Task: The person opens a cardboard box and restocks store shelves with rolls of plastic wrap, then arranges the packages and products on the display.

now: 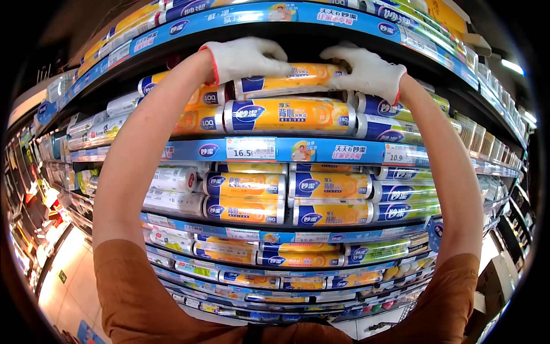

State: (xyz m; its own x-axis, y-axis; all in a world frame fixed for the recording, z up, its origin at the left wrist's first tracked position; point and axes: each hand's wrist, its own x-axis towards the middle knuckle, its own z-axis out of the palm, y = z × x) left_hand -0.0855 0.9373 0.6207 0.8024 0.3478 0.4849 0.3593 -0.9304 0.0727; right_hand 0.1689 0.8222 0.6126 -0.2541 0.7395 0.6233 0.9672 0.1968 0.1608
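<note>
Both of my hands wear white knitted gloves and reach up to a shelf. Between them is a yellow-and-blue roll of food bags (303, 73), lying sideways on top of the stacked rolls. My left hand (243, 60) curls over the left part of this roll, its fingertips at the top edge. At the right end, my right hand (369, 73) grips it with thumb and fingers. Directly beneath lies another yellow roll (289, 116) marked 140. More yellow rolls (197, 119) marked 100 sit to the left, partly behind my left forearm.
A blue price strip (335, 150) runs along the shelf edge, with a 16.5 tag (251, 148). Another shelf edge (321, 14) curves overhead. Lower shelves hold several yellow rolls (246, 186) and green ones (408, 192). A cardboard box (498, 281) stands at lower right.
</note>
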